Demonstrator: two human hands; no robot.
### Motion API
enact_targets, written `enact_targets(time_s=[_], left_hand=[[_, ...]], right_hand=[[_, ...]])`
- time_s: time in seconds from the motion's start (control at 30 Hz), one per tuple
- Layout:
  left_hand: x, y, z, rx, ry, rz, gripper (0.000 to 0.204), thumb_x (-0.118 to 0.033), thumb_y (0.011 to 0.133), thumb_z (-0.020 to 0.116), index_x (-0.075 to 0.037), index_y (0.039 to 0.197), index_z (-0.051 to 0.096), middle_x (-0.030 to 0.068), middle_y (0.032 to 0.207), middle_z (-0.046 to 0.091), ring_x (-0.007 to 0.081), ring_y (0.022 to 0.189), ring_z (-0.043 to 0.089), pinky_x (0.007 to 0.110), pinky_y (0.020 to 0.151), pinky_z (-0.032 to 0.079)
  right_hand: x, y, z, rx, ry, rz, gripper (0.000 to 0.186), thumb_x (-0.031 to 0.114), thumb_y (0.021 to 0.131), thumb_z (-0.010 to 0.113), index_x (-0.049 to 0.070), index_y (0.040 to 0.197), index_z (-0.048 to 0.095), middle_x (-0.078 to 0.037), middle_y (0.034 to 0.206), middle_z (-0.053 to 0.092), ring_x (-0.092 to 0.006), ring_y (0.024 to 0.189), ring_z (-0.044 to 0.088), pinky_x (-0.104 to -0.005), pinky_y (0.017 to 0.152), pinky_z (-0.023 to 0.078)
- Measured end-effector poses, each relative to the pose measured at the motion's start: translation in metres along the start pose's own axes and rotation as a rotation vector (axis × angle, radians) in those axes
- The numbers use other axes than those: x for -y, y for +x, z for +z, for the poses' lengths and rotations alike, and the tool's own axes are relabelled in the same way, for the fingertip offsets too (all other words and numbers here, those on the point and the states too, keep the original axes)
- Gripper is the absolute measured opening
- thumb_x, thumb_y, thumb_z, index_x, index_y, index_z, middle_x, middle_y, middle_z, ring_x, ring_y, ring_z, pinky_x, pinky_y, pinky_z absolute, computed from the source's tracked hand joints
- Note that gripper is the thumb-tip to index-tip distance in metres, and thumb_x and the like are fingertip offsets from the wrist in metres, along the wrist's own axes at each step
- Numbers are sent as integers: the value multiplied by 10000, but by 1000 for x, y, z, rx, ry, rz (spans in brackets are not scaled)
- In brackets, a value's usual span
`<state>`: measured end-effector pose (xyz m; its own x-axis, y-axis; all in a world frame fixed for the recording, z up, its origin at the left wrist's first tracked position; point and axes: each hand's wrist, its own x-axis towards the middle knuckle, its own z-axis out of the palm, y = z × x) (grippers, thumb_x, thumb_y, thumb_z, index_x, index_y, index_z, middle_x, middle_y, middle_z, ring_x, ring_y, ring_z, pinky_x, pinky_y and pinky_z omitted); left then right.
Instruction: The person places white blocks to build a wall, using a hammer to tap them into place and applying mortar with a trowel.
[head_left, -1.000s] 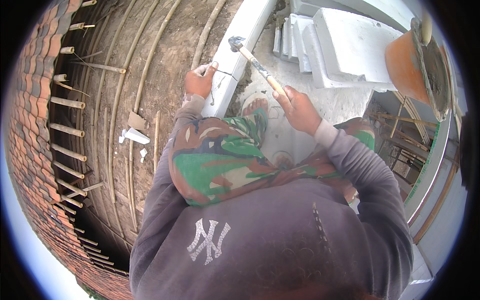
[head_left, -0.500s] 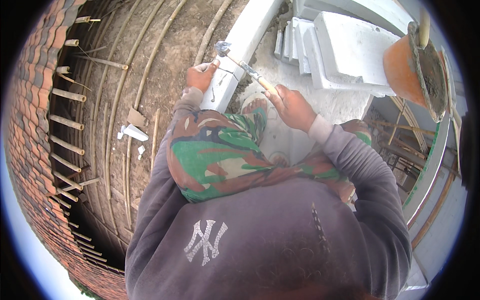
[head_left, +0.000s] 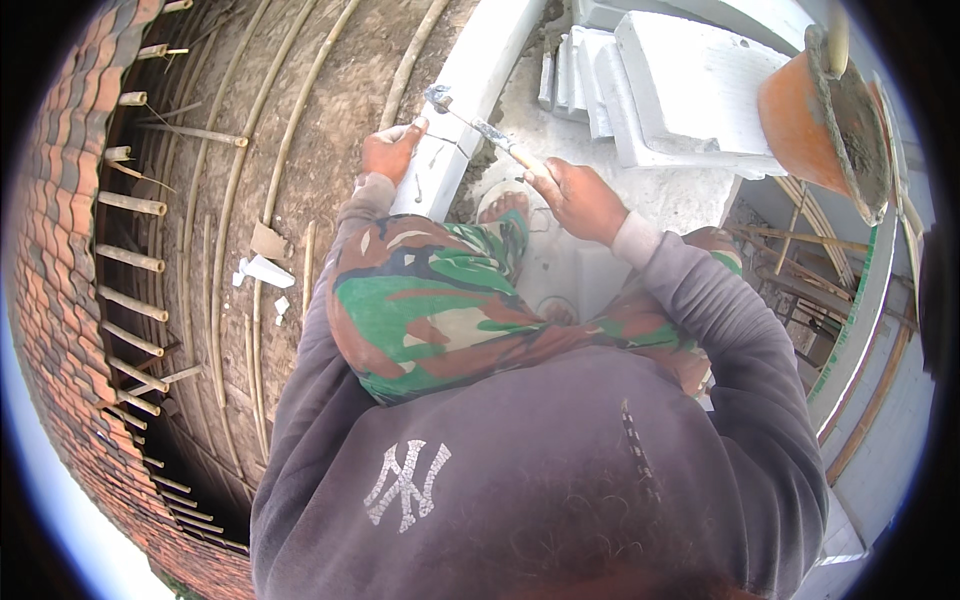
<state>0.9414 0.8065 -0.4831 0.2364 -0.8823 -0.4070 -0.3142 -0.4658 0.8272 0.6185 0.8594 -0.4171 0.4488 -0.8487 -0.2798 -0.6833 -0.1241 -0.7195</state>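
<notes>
A white block (head_left: 428, 178) forms the near end of a narrow wall, with a dark seam across it and a grey smear on top. My left hand (head_left: 393, 152) is closed over its left edge, thumb on top; the other fingers are partly hidden behind the side. In my right hand (head_left: 585, 203) is a hammer (head_left: 510, 148) with a pale wooden handle and a mortar-stained grey shaft. Its small, dirty head is at the block's top, near my left thumb; whether it touches cannot be told.
White blocks (head_left: 690, 90) are stacked at the upper right. Beside them stands an orange bucket (head_left: 795, 115) with grey mortar inside. Left of the wall, bamboo poles (head_left: 232, 185) lie over a drop to bare soil, next to a tiled roof (head_left: 60, 200). Another opening with poles (head_left: 800, 265) lies right.
The view has shifted a little, so most things appear slightly further left and up. My grips look the same, and the hammer head stays near my left thumb.
</notes>
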Motion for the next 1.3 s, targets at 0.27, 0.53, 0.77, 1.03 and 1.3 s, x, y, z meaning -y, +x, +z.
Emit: enact_targets(time_s=[0.27,0.53,0.77,1.03,1.3], left_hand=[[7,3,-2,-9,-4,-10,415,-320,909,786,45,1106,767,56,933,764,112,794,674,271,700,524],[10,5,-3,21,-89,-57,377,-285,902,802,40,1091,771,56,925,766,112,775,683,274,689,531],[7,4,-1,17,-70,-9,387,-311,911,791,42,1070,777,51,904,764,105,765,677,269,676,524],[6,17,-6,48,54,74,408,-324,889,770,48,1055,770,103,889,771,136,800,688,294,737,531],[-75,61,58,-86,338,412,606,-338,959,665,50,1409,544,277,1370,611,381,1285,597,420,1072,475]], right_hand=[[12,-4,-1,-24,58,-28,465,415,1067,507,-30,948,568,-293,756,633,-488,755,625,-547,679,462],[2,-4,6,-36,13,-46,453,403,1064,517,-35,961,572,-299,734,624,-502,729,620,-553,664,466],[-6,3,12,-50,-5,-31,477,408,1079,519,-30,893,558,-233,677,569,-382,617,549,-473,639,448],[14,-21,-12,-74,215,56,388,338,1067,534,-34,980,599,-266,753,621,-453,716,627,-497,663,478],[8,-1,-7,-322,268,117,347,301,1068,537,-28,966,579,-255,747,613,-427,685,627,-492,633,467]])
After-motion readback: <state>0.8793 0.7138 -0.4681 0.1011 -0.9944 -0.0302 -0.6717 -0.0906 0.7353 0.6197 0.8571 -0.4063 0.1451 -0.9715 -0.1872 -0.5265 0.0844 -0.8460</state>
